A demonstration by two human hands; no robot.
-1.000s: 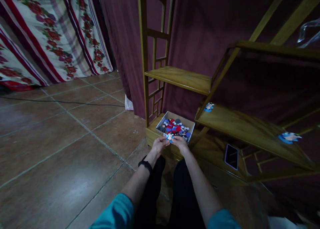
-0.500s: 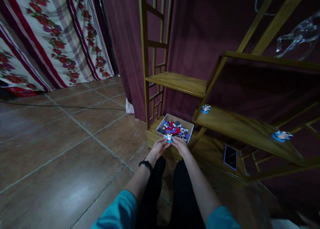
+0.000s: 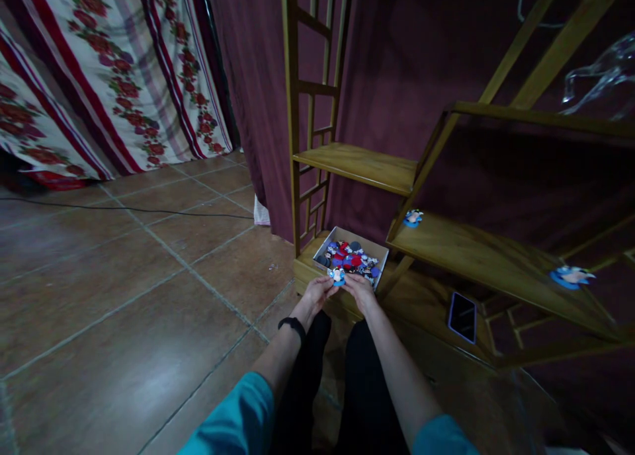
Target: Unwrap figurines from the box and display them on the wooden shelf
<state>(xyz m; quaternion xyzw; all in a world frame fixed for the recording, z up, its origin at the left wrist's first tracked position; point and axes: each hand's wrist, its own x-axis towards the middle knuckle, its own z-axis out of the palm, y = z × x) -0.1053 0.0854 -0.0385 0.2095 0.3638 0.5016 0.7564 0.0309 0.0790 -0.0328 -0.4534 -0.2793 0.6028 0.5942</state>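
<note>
A small figurine [image 3: 338, 276] with a blue base and a pale body is held between my two hands, just in front of a box. My left hand [image 3: 318, 292] pinches its left side, and a black band circles that wrist. From the other side my right hand [image 3: 360, 291] grips it with the fingertips. Behind them the open white box [image 3: 336, 233] holds several figurines in red, purple, grey and white. Two similar blue-based figurines stand on the slanting-looking shelf to the right: one figurine [image 3: 413, 218] at its left end, another figurine [image 3: 571, 277] farther right.
The wooden shelf unit [image 3: 357, 164] rises in front of me against a dark red curtain [image 3: 248, 98]. A phone [image 3: 462, 317] lies on its lower board. A clear horse-like ornament [image 3: 602, 75] is at upper right. A black cable [image 3: 149, 210] crosses the tiled floor [image 3: 149, 323].
The view has shifted slightly to the left, so things appear a little farther right. Both hands still hold the figurine in front of the box.
</note>
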